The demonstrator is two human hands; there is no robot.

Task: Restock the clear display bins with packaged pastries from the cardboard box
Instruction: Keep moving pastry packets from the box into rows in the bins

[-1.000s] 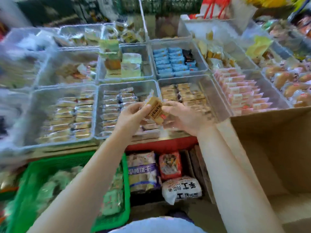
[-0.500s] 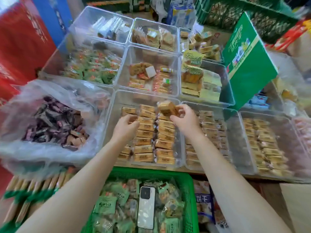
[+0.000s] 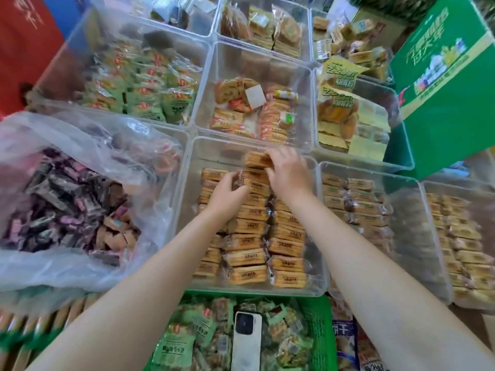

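A clear display bin in the middle holds rows of orange-brown packaged pastries. My right hand grips one packaged pastry at the far end of the rows, low over the stack. Just to its left, my left hand curls over the far end of the rows, thumb and fingers pinching a pastry in the row. The cardboard box is out of view.
More clear bins of pastries lie to the right and behind. A plastic bag of dark wrapped sweets sits left. A green basket below holds green packets and a white phone. A green carton stands upper right.
My view and both hands swung left from the cardboard box to this bin. The right hand has lowered its pastry onto the far end of the rows; the left hand moved right toward it.
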